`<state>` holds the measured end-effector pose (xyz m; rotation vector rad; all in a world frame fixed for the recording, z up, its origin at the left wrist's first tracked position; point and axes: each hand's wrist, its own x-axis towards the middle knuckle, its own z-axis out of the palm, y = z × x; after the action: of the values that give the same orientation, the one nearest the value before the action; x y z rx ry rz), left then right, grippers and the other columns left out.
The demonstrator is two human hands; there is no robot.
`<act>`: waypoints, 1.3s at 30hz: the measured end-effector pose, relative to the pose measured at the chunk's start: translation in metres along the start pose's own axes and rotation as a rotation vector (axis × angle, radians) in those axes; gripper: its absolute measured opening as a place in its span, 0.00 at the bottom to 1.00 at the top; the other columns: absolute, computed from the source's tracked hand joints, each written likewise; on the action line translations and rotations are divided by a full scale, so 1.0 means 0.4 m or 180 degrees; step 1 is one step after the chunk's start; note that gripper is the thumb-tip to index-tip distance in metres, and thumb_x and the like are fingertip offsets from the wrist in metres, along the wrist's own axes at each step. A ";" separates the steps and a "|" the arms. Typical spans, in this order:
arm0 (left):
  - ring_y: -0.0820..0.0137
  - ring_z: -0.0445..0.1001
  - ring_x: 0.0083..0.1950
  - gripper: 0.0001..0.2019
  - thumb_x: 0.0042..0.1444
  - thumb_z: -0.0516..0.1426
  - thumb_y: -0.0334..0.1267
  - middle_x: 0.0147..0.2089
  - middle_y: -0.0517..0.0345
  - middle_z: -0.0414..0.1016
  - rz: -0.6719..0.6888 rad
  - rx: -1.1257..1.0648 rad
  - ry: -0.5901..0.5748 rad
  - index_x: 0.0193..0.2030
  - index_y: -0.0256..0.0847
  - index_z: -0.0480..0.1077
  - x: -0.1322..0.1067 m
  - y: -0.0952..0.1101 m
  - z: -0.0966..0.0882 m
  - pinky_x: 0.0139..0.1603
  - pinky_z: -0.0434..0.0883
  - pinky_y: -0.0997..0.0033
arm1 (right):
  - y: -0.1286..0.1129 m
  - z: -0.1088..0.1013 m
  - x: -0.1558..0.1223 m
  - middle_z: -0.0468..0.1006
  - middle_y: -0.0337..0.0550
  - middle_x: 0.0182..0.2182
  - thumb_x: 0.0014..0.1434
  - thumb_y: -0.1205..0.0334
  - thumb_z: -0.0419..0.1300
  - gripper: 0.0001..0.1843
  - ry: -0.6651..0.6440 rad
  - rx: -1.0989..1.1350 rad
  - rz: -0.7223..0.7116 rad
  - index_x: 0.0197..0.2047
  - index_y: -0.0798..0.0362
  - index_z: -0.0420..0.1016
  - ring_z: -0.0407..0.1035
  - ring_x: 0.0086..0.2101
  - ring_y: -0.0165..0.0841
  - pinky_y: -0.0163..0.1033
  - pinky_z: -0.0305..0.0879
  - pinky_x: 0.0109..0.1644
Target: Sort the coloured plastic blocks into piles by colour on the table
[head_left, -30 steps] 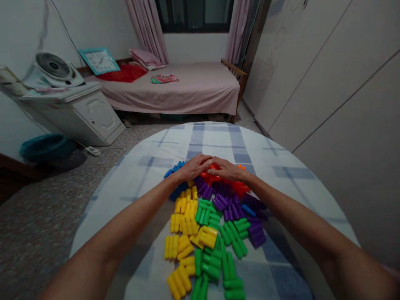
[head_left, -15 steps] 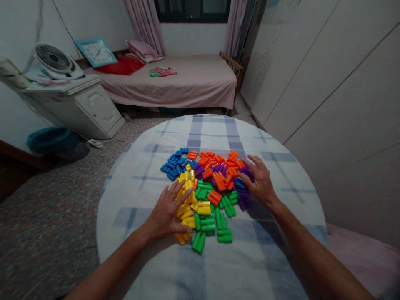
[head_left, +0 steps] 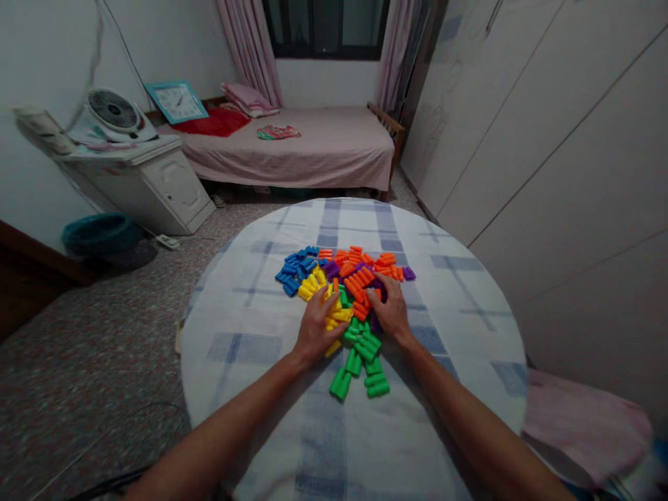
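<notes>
A fan is sitting on a white cabinet at the far left. On the round table, the left hand is lying flat and spread wide over yellow blocks. Just beside it, the right hand is pressing, fingers spread, on the orange blocks, with green blocks lying between the wrists.

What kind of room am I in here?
Most likely a home bedroom: a bed under a curtained window, tall wardrobe doors, and a desk fan on a cabinet.
</notes>
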<state>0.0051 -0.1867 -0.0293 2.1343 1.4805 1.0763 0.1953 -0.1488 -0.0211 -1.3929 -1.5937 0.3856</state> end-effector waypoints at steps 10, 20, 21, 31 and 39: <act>0.59 0.60 0.67 0.25 0.59 0.55 0.43 0.67 0.45 0.59 0.0705 -0.0295 -0.0611 0.64 0.44 0.63 0.012 0.064 -0.083 0.66 0.60 0.54 | -0.095 -0.123 -0.030 0.60 0.48 0.64 0.59 0.48 0.59 0.35 -0.1266 -0.0033 -0.1249 0.67 0.45 0.57 0.54 0.62 0.43 0.54 0.53 0.65; 0.41 0.43 0.72 0.54 0.38 0.64 0.63 0.73 0.38 0.41 0.0954 0.0661 -0.1306 0.70 0.46 0.51 -0.126 -0.017 -0.087 0.65 0.52 0.37 | 0.021 -0.124 -0.195 0.42 0.57 0.69 0.42 0.33 0.67 0.58 -0.1718 -0.1156 -0.1645 0.69 0.50 0.53 0.38 0.66 0.57 0.66 0.48 0.63; 0.42 0.45 0.72 0.52 0.39 0.65 0.60 0.73 0.37 0.42 0.0958 0.0627 -0.1150 0.69 0.44 0.53 -0.110 -0.017 -0.072 0.65 0.54 0.39 | 0.013 -0.108 -0.180 0.43 0.56 0.69 0.44 0.36 0.67 0.55 -0.1670 -0.1147 -0.1655 0.69 0.49 0.53 0.40 0.66 0.56 0.65 0.50 0.62; 0.62 0.69 0.59 0.21 0.56 0.58 0.38 0.55 0.47 0.71 0.0179 -0.0046 0.0070 0.56 0.41 0.69 0.115 0.004 -0.005 0.61 0.66 0.58 | -0.010 0.006 0.039 0.72 0.48 0.48 0.57 0.64 0.56 0.22 -0.0925 -0.0356 -0.0986 0.56 0.52 0.70 0.67 0.49 0.38 0.46 0.66 0.55; 0.59 0.67 0.62 0.29 0.60 0.53 0.50 0.66 0.48 0.62 -0.0068 0.1088 0.0288 0.66 0.45 0.58 0.246 0.024 -0.086 0.58 0.68 0.60 | -0.007 -0.039 0.186 0.68 0.50 0.55 0.61 0.52 0.54 0.24 -0.0318 -0.1007 -0.0453 0.58 0.53 0.68 0.66 0.52 0.40 0.46 0.66 0.55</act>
<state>0.0032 -0.1069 0.0383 2.3106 1.8387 0.9811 0.2135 -0.0883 0.0213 -1.5008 -1.8848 0.1221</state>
